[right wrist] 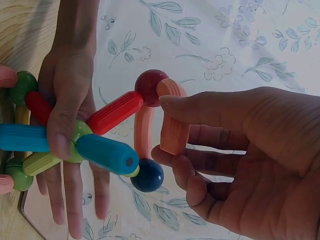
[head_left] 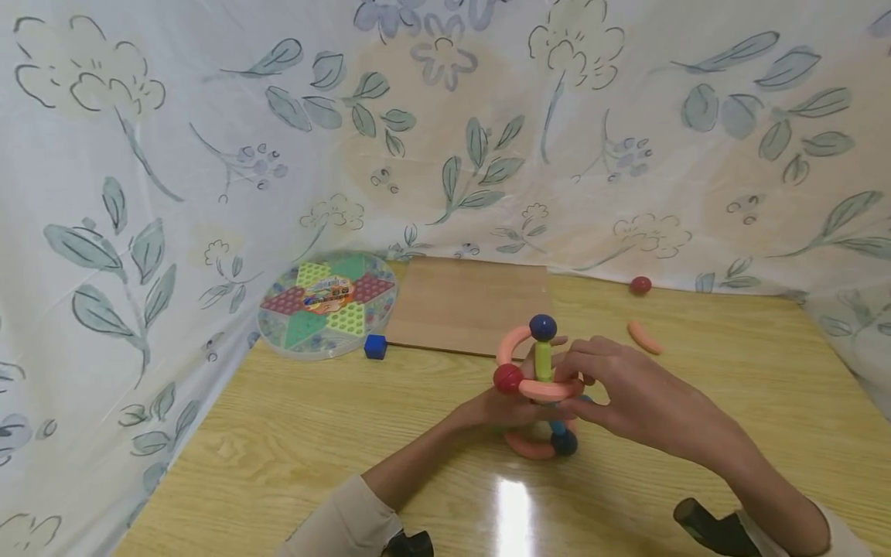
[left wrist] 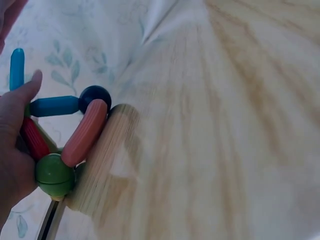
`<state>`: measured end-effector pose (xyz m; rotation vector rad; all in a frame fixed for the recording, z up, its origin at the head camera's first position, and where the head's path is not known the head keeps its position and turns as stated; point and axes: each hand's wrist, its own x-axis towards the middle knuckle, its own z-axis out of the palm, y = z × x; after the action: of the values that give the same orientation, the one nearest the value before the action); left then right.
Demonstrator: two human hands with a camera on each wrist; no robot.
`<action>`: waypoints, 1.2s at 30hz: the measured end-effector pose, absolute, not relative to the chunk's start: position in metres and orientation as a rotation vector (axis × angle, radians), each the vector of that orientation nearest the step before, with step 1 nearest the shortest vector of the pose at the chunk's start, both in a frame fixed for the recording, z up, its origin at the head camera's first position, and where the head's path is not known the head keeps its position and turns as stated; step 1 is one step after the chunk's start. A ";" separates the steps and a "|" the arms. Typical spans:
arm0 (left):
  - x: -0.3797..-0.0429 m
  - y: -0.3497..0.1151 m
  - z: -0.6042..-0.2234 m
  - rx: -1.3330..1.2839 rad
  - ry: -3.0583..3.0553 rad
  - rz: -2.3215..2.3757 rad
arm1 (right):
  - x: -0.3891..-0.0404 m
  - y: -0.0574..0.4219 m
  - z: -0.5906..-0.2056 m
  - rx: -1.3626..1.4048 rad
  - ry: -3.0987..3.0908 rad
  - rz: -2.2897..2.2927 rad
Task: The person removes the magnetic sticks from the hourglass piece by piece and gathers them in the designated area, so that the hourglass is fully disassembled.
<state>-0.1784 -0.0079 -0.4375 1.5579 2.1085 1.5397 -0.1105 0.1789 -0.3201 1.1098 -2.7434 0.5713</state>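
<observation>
My left hand (head_left: 497, 408) holds a structure of magnetic rods and balls above the table, its thumb (right wrist: 61, 132) over the blue rod and a light green ball (right wrist: 80, 142). My right hand (right wrist: 250, 150) pinches a curved peach rod (right wrist: 175, 122) between thumb and fingers. One end of that rod meets a dark red ball (right wrist: 149, 89). A straight red rod (right wrist: 116, 112) and a second curved peach rod (right wrist: 143, 131) also join this ball. Below it shows a dark blue ball (right wrist: 148, 175). The structure's lower part, with a green ball (left wrist: 55, 175), appears in the left wrist view.
A round star-patterned board game (head_left: 295, 329) lies at the back left, beside a thin wooden board (head_left: 473, 305). A blue cube (head_left: 375, 347) sits near both. Toward the back right are a loose red ball (head_left: 640, 285) and a curved peach rod (head_left: 644, 337).
</observation>
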 end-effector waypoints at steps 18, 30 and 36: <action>-0.196 0.000 -0.470 1.593 1.966 1.557 | -0.105 0.177 -0.314 1.180 -2.674 0.627; -0.194 -0.007 -0.476 1.539 2.036 1.483 | -0.100 0.181 -0.314 1.301 -2.727 0.565; -0.195 -0.008 -0.474 1.515 1.954 1.512 | -0.100 0.189 -0.315 1.289 -2.768 0.535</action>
<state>-0.1946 -0.0081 -0.4742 1.5153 1.9536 1.5119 -0.0996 0.1895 -0.3149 1.2886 -2.7684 0.5349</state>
